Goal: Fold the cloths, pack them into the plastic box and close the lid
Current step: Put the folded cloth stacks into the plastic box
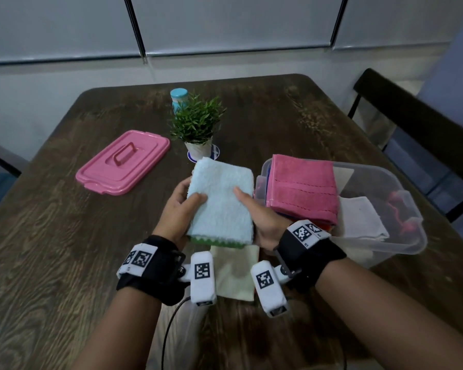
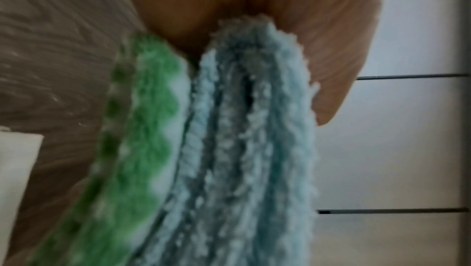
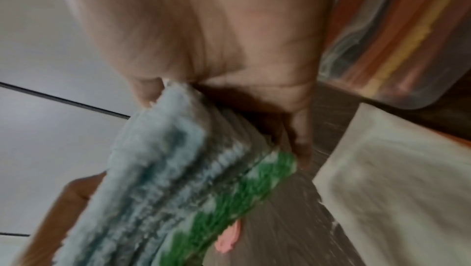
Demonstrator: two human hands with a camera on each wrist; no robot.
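Both hands hold a stack of folded cloths above the table: a light blue cloth [image 1: 222, 198] on top and a green-and-white cloth [image 1: 217, 243] beneath. My left hand [image 1: 183, 206] grips the stack's left edge, thumb on top. My right hand [image 1: 254, 212] grips its right edge, thumb on top. The wrist views show the layered edges, blue cloth [image 2: 254, 129] [image 3: 158, 169] beside green cloth [image 2: 142, 129] [image 3: 242, 189]. The clear plastic box [image 1: 409, 198] stands just right of my hands, with a folded pink cloth [image 1: 302, 188] on a stack inside. The pink lid [image 1: 123, 161] lies at the left.
A cream cloth [image 1: 235, 273] lies flat on the wooden table [image 1: 51, 249] under my wrists. A white cloth [image 1: 361, 220] sits in the box. A potted plant [image 1: 197, 126] and a teal bottle [image 1: 179, 98] stand behind the stack. A dark chair [image 1: 412, 116] is at the right.
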